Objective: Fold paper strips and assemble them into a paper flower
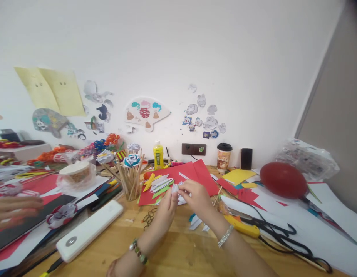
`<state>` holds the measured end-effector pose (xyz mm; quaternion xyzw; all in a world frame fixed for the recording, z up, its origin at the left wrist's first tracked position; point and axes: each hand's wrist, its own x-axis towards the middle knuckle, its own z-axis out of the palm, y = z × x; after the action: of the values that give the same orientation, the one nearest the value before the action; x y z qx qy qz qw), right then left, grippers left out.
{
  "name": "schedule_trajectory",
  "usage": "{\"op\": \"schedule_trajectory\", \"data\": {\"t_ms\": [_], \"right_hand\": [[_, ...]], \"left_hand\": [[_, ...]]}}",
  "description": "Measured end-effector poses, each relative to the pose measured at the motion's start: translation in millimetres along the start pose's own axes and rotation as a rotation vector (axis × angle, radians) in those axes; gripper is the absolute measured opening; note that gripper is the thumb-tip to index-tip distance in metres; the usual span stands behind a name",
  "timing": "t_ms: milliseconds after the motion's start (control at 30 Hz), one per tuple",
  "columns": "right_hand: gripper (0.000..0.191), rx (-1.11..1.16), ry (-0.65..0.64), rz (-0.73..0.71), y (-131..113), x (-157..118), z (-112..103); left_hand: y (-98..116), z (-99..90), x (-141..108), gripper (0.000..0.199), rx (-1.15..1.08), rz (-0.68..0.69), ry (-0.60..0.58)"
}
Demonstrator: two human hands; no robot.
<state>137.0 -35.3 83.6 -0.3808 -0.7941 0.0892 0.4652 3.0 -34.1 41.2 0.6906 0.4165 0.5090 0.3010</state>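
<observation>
A small piece of white folded paper (175,188) is pinched between my two hands above the middle of the table. My left hand (167,204) grips it from below with thumb and fingers closed. From the right, the fingertips of my right hand (196,195) press together at its edge. Behind them, folded paper strips (162,184) in white, green and yellow lie on red paper (201,175). Below my right wrist are more folded white pieces (196,223), and dark rubber bands (150,217) lie left of my left hand.
At the left, a co-worker's hand (15,211) is near a paper flower (62,215). A white power bank (90,231), a jar of sticks (129,184), a yellow bottle (158,156) and a paper cup (223,158) stand around. Black scissors (282,236), a yellow-handled tool (243,226) and a red balloon (282,180) lie right.
</observation>
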Motion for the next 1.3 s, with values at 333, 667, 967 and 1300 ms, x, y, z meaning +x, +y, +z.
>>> {"op": "schedule_trajectory", "data": {"t_ms": [333, 667, 967, 1300], "right_hand": [[0.016, 0.032, 0.014, -0.03, -2, -2, -2], [0.021, 0.202, 0.024, 0.043, -4, -2, -2], [0.031, 0.815, -0.139, 0.326, -4, 2, -8], [0.035, 0.895, -0.272, 0.33, -14, -2, -8]], "left_hand": [[4, -6.0, 0, 0.034, 0.227, 0.036, 0.001], [9, -10.2, 1, 0.036, 0.164, 0.019, -0.005], [23, -9.5, -3, 0.047, -0.492, -0.198, -0.421], [24, -8.7, -9, 0.048, -0.849, -0.392, -0.609]]}}
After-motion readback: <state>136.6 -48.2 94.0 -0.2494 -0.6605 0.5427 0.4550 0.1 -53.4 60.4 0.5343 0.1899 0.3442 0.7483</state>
